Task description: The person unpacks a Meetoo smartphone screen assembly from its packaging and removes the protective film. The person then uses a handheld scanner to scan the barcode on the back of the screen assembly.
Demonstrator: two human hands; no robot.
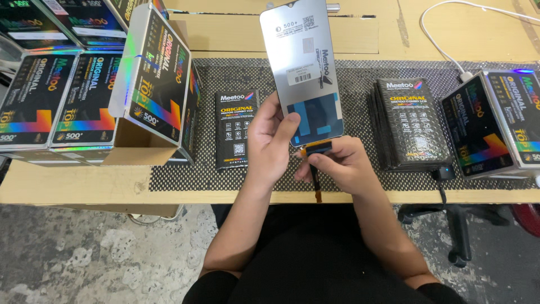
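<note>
The right hand (346,166) is closed in a pinch on the thin orange-and-black flex ribbon cable (316,171) that hangs from the lower edge of the flat grey phone display panel (306,70), thumb and forefinger meeting just under the panel. The left hand (270,141) is closed on the panel's left edge, thumb lying across its back near the blue rectangular patch, and holds it upright above the front of the desk, its back with white stickers turned to the camera.

The step in hand looks like handling the ribbon at the panel's foot. It would go best with a light pinch on the ribbon's flat faces, no sharp fold where it leaves the glass, and the left hand keeping to the panel's edges so the thin sheet does not flex.

Just beyond the left hand, a flat black printed packet (235,129) lies on the black-and-white woven mat (360,79) that covers the pale wooden desk (67,186). Beyond and outward of the right hand stands a stack of like black packets (413,124). Further left of the left hand sits an open cardboard carton with iridescent print (154,84), and further right of the right hand a closed black carton (495,124), with a white cable (436,39) running off behind it.
</note>
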